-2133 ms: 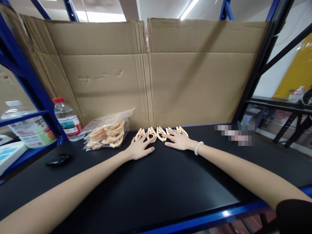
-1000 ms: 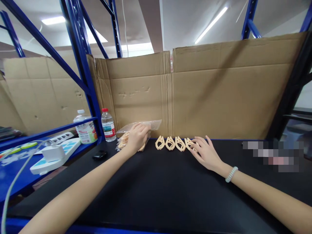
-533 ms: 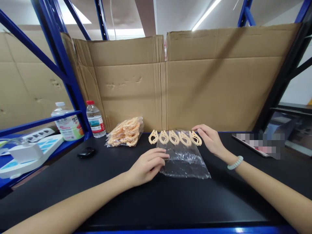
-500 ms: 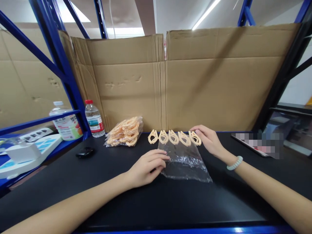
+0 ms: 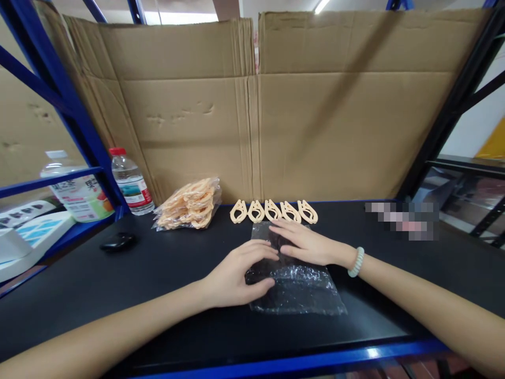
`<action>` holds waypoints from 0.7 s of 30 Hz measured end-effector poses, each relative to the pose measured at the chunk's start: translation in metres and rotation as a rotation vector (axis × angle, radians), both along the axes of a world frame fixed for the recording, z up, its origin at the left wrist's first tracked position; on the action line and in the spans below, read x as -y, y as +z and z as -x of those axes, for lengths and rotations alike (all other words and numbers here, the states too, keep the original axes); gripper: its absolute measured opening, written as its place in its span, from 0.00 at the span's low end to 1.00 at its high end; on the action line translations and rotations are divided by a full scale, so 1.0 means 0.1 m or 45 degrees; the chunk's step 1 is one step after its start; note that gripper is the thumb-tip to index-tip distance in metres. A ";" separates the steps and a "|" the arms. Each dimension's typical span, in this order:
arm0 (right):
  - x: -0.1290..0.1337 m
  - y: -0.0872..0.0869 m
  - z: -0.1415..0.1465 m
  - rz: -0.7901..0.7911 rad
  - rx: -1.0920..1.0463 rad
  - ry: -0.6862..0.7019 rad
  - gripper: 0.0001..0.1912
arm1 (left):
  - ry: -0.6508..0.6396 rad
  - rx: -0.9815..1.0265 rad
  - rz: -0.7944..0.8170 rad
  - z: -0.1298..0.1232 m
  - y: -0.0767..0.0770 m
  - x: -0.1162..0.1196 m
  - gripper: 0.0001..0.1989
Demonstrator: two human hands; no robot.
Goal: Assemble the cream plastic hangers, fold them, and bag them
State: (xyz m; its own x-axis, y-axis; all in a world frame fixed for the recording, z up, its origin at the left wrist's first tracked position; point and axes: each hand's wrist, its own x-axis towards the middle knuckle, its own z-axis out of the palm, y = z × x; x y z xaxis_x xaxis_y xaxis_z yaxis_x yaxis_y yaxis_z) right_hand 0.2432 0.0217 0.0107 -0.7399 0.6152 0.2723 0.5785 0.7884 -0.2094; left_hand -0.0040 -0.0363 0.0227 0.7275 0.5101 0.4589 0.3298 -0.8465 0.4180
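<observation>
A clear plastic bag (image 5: 302,295) lies flat on the black tabletop in front of me. My left hand (image 5: 240,271) rests on its left side, thumb and fingers apart. Over the bag's upper part lies my right hand (image 5: 305,245), fingers stretched out and pointing left, with a pale coiled band on the wrist. Just beyond the bag, several cream-coloured plastic clips (image 5: 273,210) stand in a row, touching neither hand. Left of that row sits a filled clear bag of similar cream pieces (image 5: 189,205).
A water bottle (image 5: 132,184) with a red cap and a larger white-capped bottle (image 5: 81,192) stand at the left. A black mouse (image 5: 118,242) lies nearer me. Cardboard (image 5: 347,121) walls the back. A blurred-out flat item (image 5: 402,217) is at the right.
My right hand has left the rightmost clip and moved left and nearer, onto the bag. My left hand has spread its fingers on the bag. The view has tilted downward.
</observation>
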 end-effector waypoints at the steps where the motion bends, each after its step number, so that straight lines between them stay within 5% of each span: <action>1: -0.09 0.01 -0.05 -0.065 -0.048 -0.013 0.28 | -0.010 -0.034 0.003 -0.01 -0.03 0.00 0.20; 5: -0.57 0.03 -0.44 -0.276 -0.029 -0.301 0.25 | 0.005 -0.087 -0.020 -0.01 -0.10 0.03 0.24; 10: -0.91 -0.07 -0.85 -0.169 0.132 -0.409 0.33 | -0.086 -0.137 -0.159 0.00 -0.11 0.04 0.15; 14: -0.91 -0.08 -0.87 -0.088 0.246 -0.458 0.35 | -0.167 -0.169 -0.235 0.00 -0.09 0.06 0.11; 21: -0.52 0.24 -0.91 0.102 0.342 -0.512 0.22 | -0.145 -0.268 -0.311 0.03 -0.09 0.14 0.14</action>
State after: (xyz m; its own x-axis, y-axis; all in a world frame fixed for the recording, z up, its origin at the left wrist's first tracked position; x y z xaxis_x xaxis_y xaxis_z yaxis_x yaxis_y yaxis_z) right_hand 0.3337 0.0735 0.0345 -0.4771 0.8777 0.0442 0.8756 0.4790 -0.0618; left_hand -0.0070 -0.0500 0.0138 0.8650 0.3138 0.3915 0.2850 -0.9495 0.1314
